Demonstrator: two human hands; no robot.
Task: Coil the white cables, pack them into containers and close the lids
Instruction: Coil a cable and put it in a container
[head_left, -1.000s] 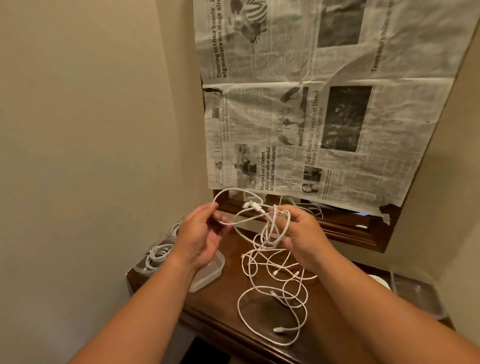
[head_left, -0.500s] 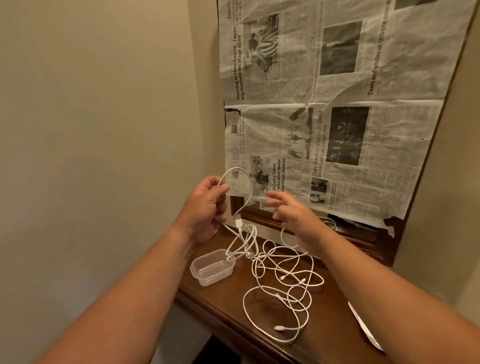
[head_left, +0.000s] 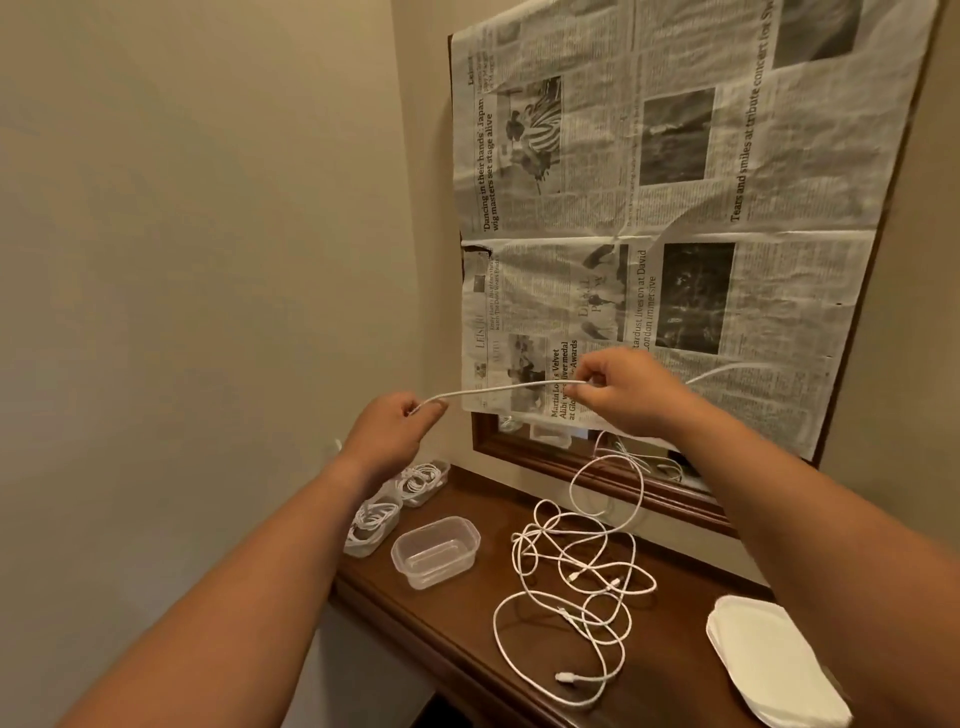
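A white cable (head_left: 509, 387) is stretched nearly level in the air between my two hands. My left hand (head_left: 397, 428) pinches its end at the left. My right hand (head_left: 621, 392) pinches it further along, and the rest arcs off to the right behind that arm. On the dark wooden table (head_left: 467, 618) lies a loose tangle of white cables (head_left: 582, 577). An empty clear plastic container (head_left: 435, 552) stands to the left of the tangle. Two more clear containers (head_left: 375, 522) (head_left: 423, 480) at the far left each hold a coiled cable.
A stack of white lids (head_left: 769, 660) lies at the table's right front. Newspaper (head_left: 675, 208) covers a wood-framed mirror on the back wall. A beige wall closes in the left side. The table's front edge runs diagonally below the containers.
My right hand has taken hold of the cable and my hands have moved apart, pulling a length straight between them. The view has shifted, bringing the filled containers and lids into sight.
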